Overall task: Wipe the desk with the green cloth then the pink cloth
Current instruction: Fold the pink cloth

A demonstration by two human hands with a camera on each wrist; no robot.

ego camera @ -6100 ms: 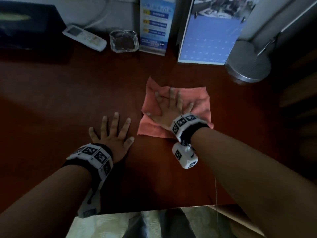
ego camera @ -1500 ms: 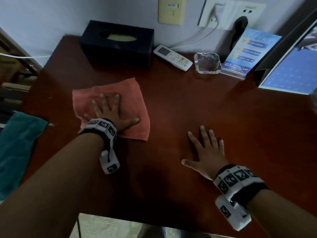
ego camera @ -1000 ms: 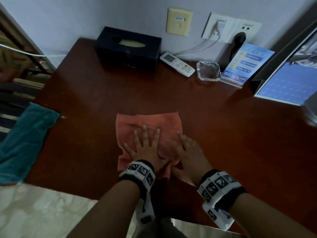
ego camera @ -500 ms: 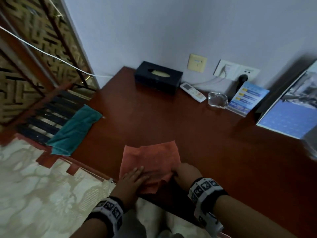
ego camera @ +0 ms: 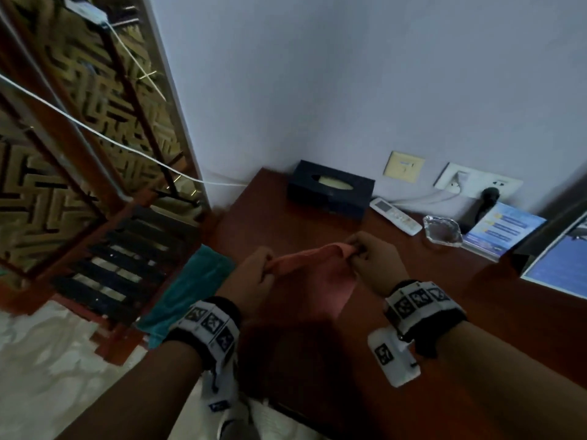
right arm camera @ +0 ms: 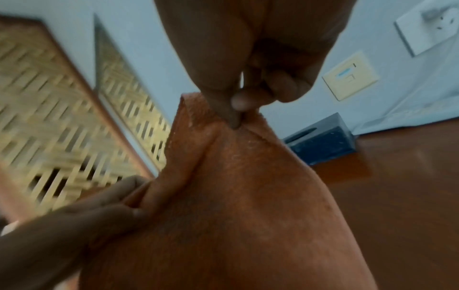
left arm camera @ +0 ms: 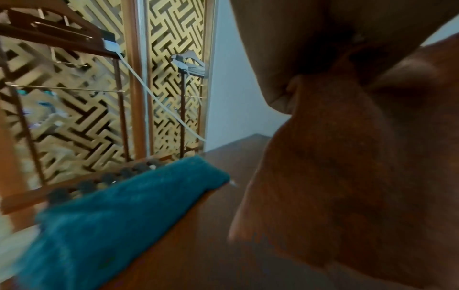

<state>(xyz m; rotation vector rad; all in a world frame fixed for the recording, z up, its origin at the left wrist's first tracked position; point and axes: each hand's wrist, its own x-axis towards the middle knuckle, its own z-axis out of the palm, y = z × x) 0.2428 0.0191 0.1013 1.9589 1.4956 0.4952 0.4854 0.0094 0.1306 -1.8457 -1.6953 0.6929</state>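
The pink cloth (ego camera: 313,277) hangs in the air over the front of the dark red desk (ego camera: 460,300), held up by its top edge. My left hand (ego camera: 254,274) pinches its left corner and my right hand (ego camera: 370,258) pinches its right corner. In the right wrist view the thumb and forefinger nip the pink cloth (right arm camera: 248,196) at its hem, with the left hand (right arm camera: 82,212) gripping the other corner. The pink cloth (left arm camera: 335,176) fills the left wrist view too. The green cloth (ego camera: 187,290) lies draped off the desk's left edge, also seen as the green cloth (left arm camera: 111,213) close below my left hand.
Along the wall stand a dark tissue box (ego camera: 330,188), a white remote (ego camera: 395,215), a glass ashtray (ego camera: 442,231), a blue leaflet stand (ego camera: 502,231) and a framed board (ego camera: 559,265). A wooden slatted rack (ego camera: 120,262) and lattice screen (ego camera: 63,147) are left of the desk.
Both hands went from pressing the pink cloth flat on the desk to pinching its corners and lifting it up off the surface. My head view has tilted up and left.
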